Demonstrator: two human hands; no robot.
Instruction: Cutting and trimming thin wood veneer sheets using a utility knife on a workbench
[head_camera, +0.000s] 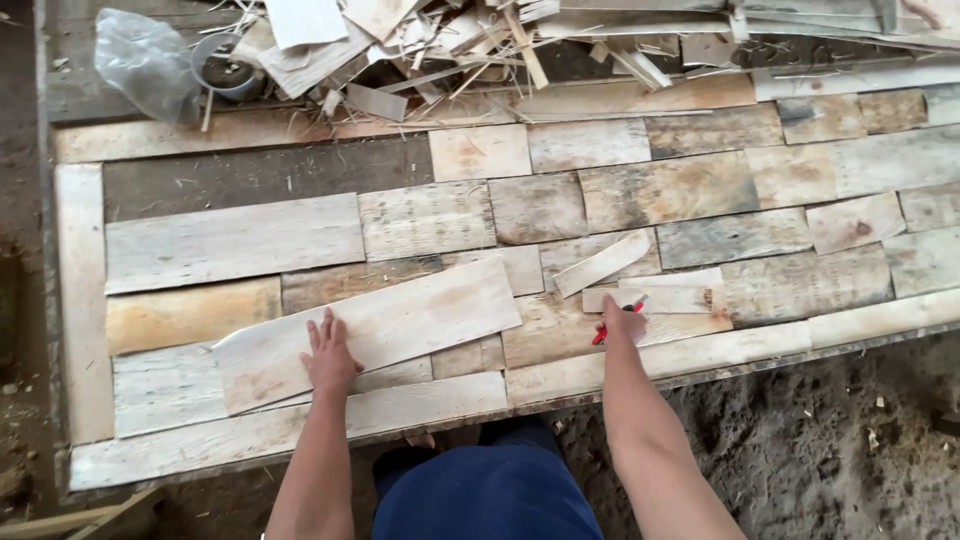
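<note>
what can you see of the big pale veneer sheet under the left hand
The big pale veneer sheet is thin, light wood with faint brownish stains and a ragged left end. It lies flat but skewed, right end higher, across the patchwork of veneer pieces on the table. The left hand presses flat on its lower left part.

Left hand (329, 358) lies flat, fingers spread; right hand (620, 322) is curled closed, both arms extended forward.

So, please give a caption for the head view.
Left hand flat on veneer sheet; right hand holds red cutter.
</note>
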